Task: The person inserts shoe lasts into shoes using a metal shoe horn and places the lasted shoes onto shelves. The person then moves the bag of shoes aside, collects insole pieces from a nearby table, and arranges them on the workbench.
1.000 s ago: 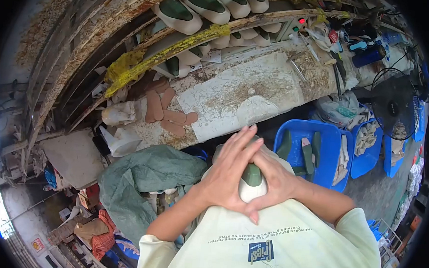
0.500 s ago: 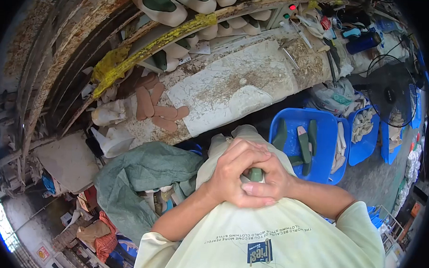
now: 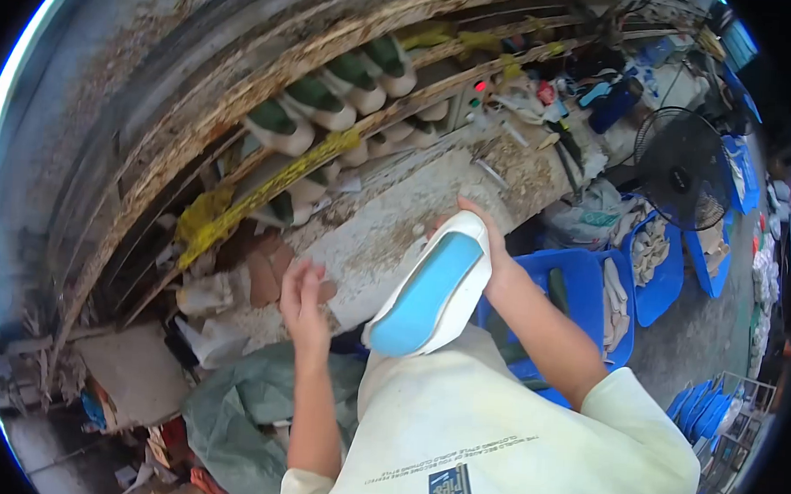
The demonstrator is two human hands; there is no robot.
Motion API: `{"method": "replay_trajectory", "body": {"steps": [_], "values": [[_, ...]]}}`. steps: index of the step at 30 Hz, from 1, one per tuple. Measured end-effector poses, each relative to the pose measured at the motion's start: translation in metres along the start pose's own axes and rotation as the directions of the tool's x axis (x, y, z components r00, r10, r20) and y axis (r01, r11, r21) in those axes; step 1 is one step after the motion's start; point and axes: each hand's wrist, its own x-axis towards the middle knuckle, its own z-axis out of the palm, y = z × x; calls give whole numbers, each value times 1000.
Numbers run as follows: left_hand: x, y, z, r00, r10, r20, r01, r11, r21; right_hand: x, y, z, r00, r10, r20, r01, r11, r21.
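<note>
A white shoe [image 3: 429, 289], its blue underside turned up, is gripped by the right hand [image 3: 495, 252] at its far end. Part of the front edge of the bench [image 3: 383, 237] is hidden by it. The left hand [image 3: 305, 300] is held apart, fingers loosely curled, near brown insoles [image 3: 264, 276]; whether they are touched cannot be told. A gap is seen between left hand and shoe. The right forearm is flanked by a blue bin [image 3: 583, 279].

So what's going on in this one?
The person's right hand holds a white shoe-shaped piece, its blue sole-shaped face toward the camera. The left hand is off it, loosely curled, near brown insole-shaped pieces on the workbench. Pale shoe-shaped pieces with green tops sit on the rack beyond.
</note>
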Motion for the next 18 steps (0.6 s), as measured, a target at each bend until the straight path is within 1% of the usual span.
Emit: {"method": "replay_trajectory", "body": {"steps": [1,2,3,4,5,6,8,9,10,11,12,13,14,15,16,17,18], "values": [[-5,-16,-17,986,-90,139,78,993,89,7,-5,-13,999,6,47,-9,998,63],[-13,-26,-28,946,-187,266,139,972,189,8,-12,-20,992,22,128,-47,980,194],[-28,-23,-28,904,-236,357,132,947,291,14,-13,-29,992,8,129,-33,980,195],[-42,-20,-23,851,-290,438,111,914,390,21,-12,-38,984,-44,173,2,972,234],[-57,-23,-24,791,-308,530,75,907,415,25,-9,-41,973,-76,218,14,962,273],[-66,-19,-18,720,-326,613,37,900,435,24,-6,-34,967,-93,236,36,971,238],[-76,-5,7,747,-279,603,107,946,305,16,0,-16,968,-101,229,41,967,250],[-74,-8,12,777,-183,603,41,970,241,13,6,-9,969,-113,220,53,964,262],[-76,-11,26,891,-34,452,71,995,-67,15,16,-16,939,-197,284,138,967,214],[-75,-8,38,968,62,244,33,929,-368,15,30,-24,896,-273,350,225,959,171],[-68,-19,32,966,99,238,20,893,-450,-17,40,9,934,-269,236,205,943,264],[-64,-8,32,978,99,183,26,814,-581,-36,45,33,983,-119,138,84,968,238],[-55,13,36,987,96,128,21,715,-699,-46,50,45,999,35,35,-42,975,220],[-46,38,38,990,16,142,101,627,-772,-47,66,25,991,99,94,-116,974,192],[-35,32,28,987,-12,157,132,612,-780,-50,84,5,971,177,160,-202,967,157],[-26,26,15,984,-34,175,161,593,-789,-58,96,5,972,175,158,-187,980,65],[-27,33,11,981,-51,185,178,603,-778,-64,104,7,972,172,161,-170,985,-27]]}}
